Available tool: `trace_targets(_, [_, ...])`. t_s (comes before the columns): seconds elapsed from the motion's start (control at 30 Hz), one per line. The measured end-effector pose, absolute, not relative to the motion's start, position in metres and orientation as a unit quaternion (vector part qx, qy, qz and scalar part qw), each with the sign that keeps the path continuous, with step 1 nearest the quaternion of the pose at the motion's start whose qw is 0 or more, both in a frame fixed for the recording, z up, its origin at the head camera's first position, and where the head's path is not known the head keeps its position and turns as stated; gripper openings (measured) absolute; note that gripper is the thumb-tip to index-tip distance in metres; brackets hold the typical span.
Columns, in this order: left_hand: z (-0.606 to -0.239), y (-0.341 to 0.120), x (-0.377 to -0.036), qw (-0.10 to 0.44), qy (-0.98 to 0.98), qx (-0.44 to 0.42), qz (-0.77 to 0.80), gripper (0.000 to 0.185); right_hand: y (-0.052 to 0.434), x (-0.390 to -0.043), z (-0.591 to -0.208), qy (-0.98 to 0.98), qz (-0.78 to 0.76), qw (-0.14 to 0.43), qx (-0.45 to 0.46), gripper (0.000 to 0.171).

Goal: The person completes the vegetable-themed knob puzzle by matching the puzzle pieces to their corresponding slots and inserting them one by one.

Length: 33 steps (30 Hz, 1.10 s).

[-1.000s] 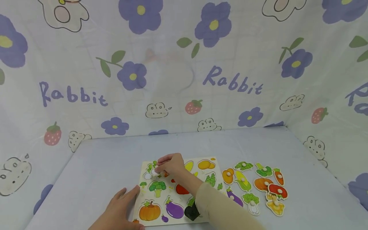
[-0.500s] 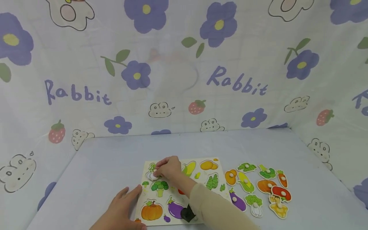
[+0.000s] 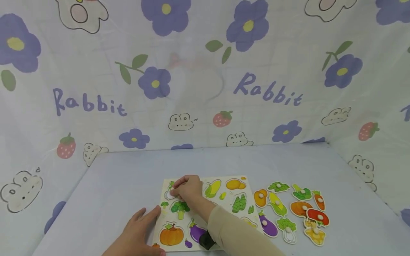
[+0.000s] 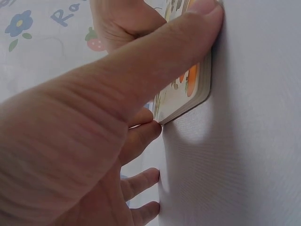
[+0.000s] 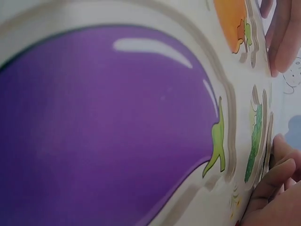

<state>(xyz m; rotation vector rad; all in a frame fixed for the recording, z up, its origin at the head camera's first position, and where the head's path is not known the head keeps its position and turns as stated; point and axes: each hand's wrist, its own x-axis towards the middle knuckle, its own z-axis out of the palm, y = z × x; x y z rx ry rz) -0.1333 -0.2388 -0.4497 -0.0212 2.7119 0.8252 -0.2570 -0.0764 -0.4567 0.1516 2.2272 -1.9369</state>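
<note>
- Puzzle board (image 3: 235,193) lies flat on the lavender table (image 3: 288,160), near the front edge, slightly left of centre; its long axis runs roughly away from the person, tilted a little to the left
- Right hand (image 3: 187,187) is over the board's far-left corner, forearm in a beige sleeve (image 3: 237,231) crossing the board diagonally from lower right
- Right fingers are curled and pinch a small white-and-green piece (image 3: 168,193) at that corner recess; whether the piece sits fully in its recess cannot be told, the hand hides it
- That piece lies directly under the right fingertips and ahead of the left hand; the right hand is plainly the nearer one
- Left hand (image 3: 137,236) lies flat on the table just beside the board's left edge, fingers straight and relaxed, holding nothing
- Left wrist view: thumb (image 4: 188,33) is pressed against the board's edge (image 4: 188,101); the other fingers rest on the cloth
- Right wrist view: very close to the board; printed purple eggplant (image 5: 103,127) fills the frame, right fingertips (image 5: 275,176) show at the lower right
- Board recesses visible: pumpkin (image 3: 171,235), broccoli (image 3: 180,208), corn (image 3: 213,187), potato (image 3: 235,184)
- Loose knobbed pieces (image 3: 291,209) lie in a cluster on the table right of the board, well apart from both hands
- Printed cloth backdrop (image 3: 205,71) reads "Rabbit", with flowers and strawberries
</note>
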Motion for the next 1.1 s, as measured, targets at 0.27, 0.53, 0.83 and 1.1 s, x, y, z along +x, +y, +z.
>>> trace_targets(0.27, [-0.448, -0.235, -0.134, 0.155, 0.944, -0.009, 0.291, 0.120, -0.074, -0.257, -0.455, 0.761, -0.639, 0.087, 0.062, 0.018])
trace_targets(0.53, [-0.447, -0.234, -0.135, 0.163, 0.941, -0.022, 0.295, 0.120, -0.070, -0.260, -0.456, 0.744, -0.658, 0.101, 0.056, 0.018])
trace_targets(0.83, [-0.452, -0.238, -0.135, 0.149, 0.946, -0.009, 0.287, 0.120, -0.069, -0.262, -0.455, 0.708, -0.692, 0.138, 0.044, 0.019])
trace_targets(1.1, [-0.454, -0.239, -0.133, 0.139, 0.947, 0.003, 0.288, 0.119, -0.052, -0.260, -0.436, 0.694, -0.694, 0.191, -0.010, 0.028])
